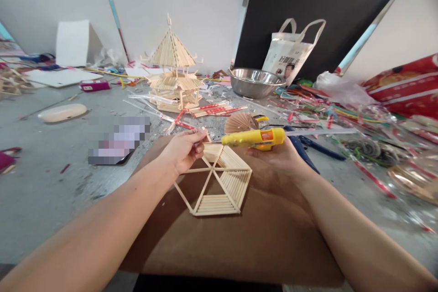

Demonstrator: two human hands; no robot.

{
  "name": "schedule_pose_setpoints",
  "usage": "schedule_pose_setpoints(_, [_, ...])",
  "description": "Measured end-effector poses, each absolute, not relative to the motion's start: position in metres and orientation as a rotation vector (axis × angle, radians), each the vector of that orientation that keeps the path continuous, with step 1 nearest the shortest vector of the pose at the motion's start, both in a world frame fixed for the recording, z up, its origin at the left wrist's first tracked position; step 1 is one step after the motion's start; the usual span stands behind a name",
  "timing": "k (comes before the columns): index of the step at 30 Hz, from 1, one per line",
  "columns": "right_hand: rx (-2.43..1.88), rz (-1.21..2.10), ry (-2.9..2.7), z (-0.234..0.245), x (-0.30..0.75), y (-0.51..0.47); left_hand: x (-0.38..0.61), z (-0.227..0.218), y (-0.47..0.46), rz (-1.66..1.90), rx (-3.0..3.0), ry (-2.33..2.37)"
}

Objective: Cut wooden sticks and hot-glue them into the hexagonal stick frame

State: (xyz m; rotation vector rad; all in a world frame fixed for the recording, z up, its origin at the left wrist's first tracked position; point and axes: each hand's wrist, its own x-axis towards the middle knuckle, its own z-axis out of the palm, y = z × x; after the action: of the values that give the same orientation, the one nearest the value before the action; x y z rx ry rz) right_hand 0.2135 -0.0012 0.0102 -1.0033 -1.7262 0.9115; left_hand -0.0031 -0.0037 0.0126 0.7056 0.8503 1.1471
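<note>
My right hand (280,157) is wrapped round a yellow hot glue gun (248,138), its nozzle pointing left. A clear glue stick (318,132) juts out of the gun's back end. Facing the nozzle, my left hand (186,146) is closed in a pinch on a thin wooden stick (206,134). Under both hands lies a hexagonal frame of wooden sticks (236,185) with spokes meeting in the middle. Some of its sections are partly filled with rows of sticks, others are bare. My left fingers cover its upper left corner.
A brown board (219,248) lies beneath the frame. Behind stand a stick-built pagoda (174,54), a steel bowl (256,84) and a white bag (289,52). A phone (121,141) lies left, blue-handled pliers (308,143) right, beside scattered wrappers and several red-printed stick bundles (215,109).
</note>
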Motion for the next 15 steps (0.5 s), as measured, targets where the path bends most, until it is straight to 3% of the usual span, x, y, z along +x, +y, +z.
schedule_pose_setpoints(15, [-0.99, 0.882, -1.761, 0.0126, 0.2132, -0.0034, -0.0031, 0.0135, -0.0043, 1.14, 0.708, 0.837])
